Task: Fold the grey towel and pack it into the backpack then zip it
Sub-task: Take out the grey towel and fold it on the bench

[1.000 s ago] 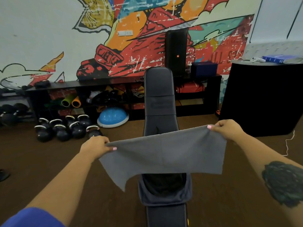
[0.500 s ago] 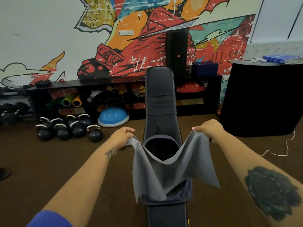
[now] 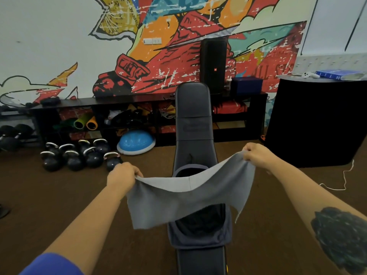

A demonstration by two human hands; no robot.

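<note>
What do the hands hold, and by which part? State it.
Both hold the grey cloth towel. The left hand grips its upper left corner; the right hand grips its upper right corner. It sags between them above the open dark backpack.

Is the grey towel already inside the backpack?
No. The grey towel hangs in the air, pinched by the left hand and right hand, above the open backpack.

a gym: kettlebells (image 3: 79, 155), dumbbells (image 3: 12, 135), a padded bench (image 3: 193, 120) and a mural wall (image 3: 178, 46)
</note>
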